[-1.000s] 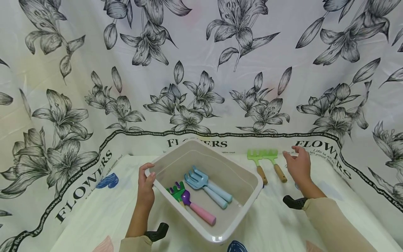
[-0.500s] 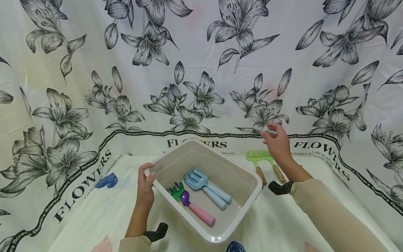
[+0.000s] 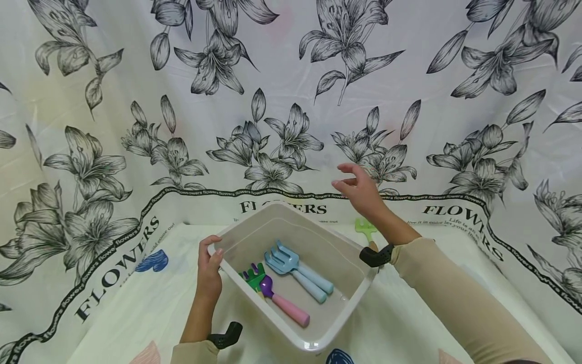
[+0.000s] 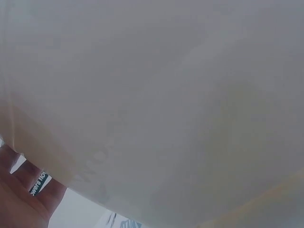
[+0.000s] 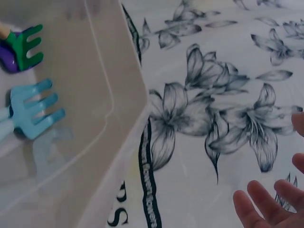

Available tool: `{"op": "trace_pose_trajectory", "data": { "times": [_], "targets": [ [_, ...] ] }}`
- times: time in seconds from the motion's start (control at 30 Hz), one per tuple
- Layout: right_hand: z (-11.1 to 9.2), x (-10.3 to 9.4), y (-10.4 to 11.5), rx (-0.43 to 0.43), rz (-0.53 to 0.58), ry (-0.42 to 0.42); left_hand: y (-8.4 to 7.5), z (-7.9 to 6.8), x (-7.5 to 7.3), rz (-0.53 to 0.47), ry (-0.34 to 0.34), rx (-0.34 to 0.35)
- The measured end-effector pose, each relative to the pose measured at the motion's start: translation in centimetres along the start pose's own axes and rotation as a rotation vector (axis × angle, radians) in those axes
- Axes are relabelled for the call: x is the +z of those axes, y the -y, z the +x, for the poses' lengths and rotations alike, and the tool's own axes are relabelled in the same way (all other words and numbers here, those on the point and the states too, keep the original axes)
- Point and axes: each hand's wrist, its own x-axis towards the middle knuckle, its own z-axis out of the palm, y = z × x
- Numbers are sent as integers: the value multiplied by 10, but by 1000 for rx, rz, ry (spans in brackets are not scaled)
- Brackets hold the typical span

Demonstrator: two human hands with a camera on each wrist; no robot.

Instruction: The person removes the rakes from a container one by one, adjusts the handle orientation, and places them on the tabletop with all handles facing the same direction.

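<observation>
My left hand (image 3: 210, 273) grips the left corner of a tilted beige plastic bin (image 3: 338, 260), thumb over the rim. In the left wrist view the bin's wall (image 4: 152, 95) fills most of the picture, with several fingers (image 4: 28, 183) at its lower left edge. Inside lie two light blue hand rakes (image 3: 291, 263), a purple tool with a pink handle (image 3: 291, 309) and a green rake head (image 3: 255, 277). My right hand (image 3: 361, 189) hovers past the bin's far right side, holding nothing, fingers apart and loosely bent; the right wrist view shows its spread fingertips (image 5: 261, 204).
Behind my right forearm, a green hand rake (image 3: 365, 226) with a wooden handle lies on the pale cloth (image 3: 400, 308); the arm hides its neighbour. A flower-printed curtain (image 3: 291, 151) rises along the back and both sides.
My right hand has moved left and up, from beside the two green rakes to beyond the bin's far right side. The left hand and the bin have stayed put.
</observation>
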Motion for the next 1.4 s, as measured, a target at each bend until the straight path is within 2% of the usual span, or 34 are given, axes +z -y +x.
{"op": "trace_pose_trajectory", "data": {
  "times": [0.27, 0.5, 0.83, 0.97, 1.23, 1.4],
  "targets": [
    [12, 33, 21, 13, 33, 124, -2, -1, 0, -7, -7, 0],
    [19, 61, 25, 46, 60, 217, 0, -2, -1, 1, -14, -25],
    [22, 98, 31, 76, 81, 295, -2, 0, 2, -1, -32, -25],
    [20, 112, 26, 94, 108, 335, 1, 0, 3, -15, -34, -12],
    [14, 128, 6, 156, 36, 426, 2, 1, 5, -9, -33, -11],
    [12, 134, -6, 138, -41, 549, 1, 1, 4, 4, -44, -26]
  ]
}}
